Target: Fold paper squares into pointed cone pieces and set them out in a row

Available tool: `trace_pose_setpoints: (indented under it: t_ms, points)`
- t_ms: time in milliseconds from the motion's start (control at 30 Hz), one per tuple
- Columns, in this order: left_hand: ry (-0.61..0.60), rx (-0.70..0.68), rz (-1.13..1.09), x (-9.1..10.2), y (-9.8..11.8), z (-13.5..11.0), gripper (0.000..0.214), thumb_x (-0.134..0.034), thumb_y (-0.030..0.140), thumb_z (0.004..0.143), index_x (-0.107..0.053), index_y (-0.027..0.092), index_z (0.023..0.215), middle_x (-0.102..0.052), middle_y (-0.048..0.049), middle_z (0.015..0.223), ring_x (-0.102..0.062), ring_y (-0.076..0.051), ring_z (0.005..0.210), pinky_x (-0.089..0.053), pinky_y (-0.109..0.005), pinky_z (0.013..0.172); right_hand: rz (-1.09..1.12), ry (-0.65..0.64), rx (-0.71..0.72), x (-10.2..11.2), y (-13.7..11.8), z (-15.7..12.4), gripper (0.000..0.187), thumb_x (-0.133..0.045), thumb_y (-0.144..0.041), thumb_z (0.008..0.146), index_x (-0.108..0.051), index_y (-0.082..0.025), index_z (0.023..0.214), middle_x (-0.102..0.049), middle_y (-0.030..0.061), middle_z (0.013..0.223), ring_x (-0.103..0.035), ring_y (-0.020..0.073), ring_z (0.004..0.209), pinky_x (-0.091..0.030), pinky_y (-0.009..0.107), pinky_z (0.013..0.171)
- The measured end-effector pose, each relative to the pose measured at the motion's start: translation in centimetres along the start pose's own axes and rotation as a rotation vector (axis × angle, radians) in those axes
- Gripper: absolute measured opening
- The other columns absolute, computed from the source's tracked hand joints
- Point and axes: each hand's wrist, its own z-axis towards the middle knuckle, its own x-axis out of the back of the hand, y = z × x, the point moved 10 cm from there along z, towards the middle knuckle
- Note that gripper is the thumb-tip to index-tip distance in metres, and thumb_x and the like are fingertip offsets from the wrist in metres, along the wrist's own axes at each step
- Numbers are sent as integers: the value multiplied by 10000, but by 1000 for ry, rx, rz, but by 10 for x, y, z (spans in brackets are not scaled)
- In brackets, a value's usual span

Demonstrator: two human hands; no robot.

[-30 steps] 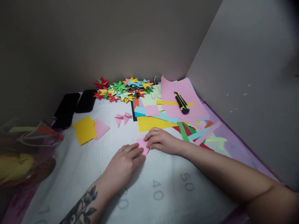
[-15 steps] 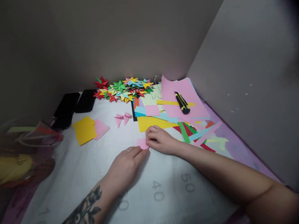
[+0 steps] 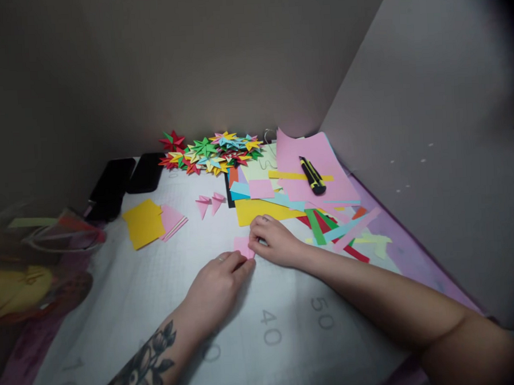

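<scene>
A small pink piece of paper (image 3: pixel 242 246) lies on the white, number-marked sheet in front of me. My left hand (image 3: pixel 221 280) presses the lower edge of it, thumb and fingers close together. At the right edge, the curled fingers of my right hand (image 3: pixel 274 241) pinch the paper and partly hide it. Two folded pink paper pieces (image 3: pixel 203 205) stand just beyond. To the left, a yellow paper square (image 3: pixel 144 224) overlaps a small stack of pink paper (image 3: pixel 173 221).
Many-coloured folded paper stars (image 3: pixel 212 152) are heaped along the back wall. A utility knife (image 3: pixel 313 177) rests on large pink sheets (image 3: pixel 337 171), near scattered paper strips (image 3: pixel 317 226). Dark phone-like slabs (image 3: pixel 146 172) lie back left. A blurred plastic bag (image 3: pixel 37 278) is at far left.
My right hand has shifted very slightly left along the pink paper's edge. Both hands stay on the paper; the other things lie as before.
</scene>
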Motion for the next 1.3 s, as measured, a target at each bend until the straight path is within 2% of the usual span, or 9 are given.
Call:
trace_pose_setpoints:
  t_ms: [467,933,1167,1300]
  points:
    - [-14,8,25,1,1,1,274,-448,81,868,-614,165,1069,-640,-74,1053,-595,-197,918,-507,-317,817,-30,19,-35,-1,2,0,132,-592,-148,805,-567,-173,678,-559,35,804,-495,178,827,-387,308,753]
    - [-86,21,0,-4,1,0,317,-436,100,888,-598,163,1154,-623,-85,1069,-578,-222,990,-492,-346,848,-42,16,-53,-2,2,0,122,-595,-161,806,-564,-176,689,-554,38,814,-493,184,831,-388,316,748]
    - [-24,3,37,0,5,0,288,-435,98,887,-621,169,1094,-633,-82,1027,-577,-219,963,-498,-329,807,-69,15,-57,-3,2,-1,113,-604,-184,815,-565,-178,710,-553,39,830,-489,186,838,-382,317,751]
    - [7,15,33,1,8,0,275,-416,112,899,-636,175,1052,-644,-70,1078,-575,-211,991,-496,-331,808,-143,27,-118,0,6,-3,136,-643,-276,814,-555,-188,759,-553,53,894,-472,215,891,-379,350,777]
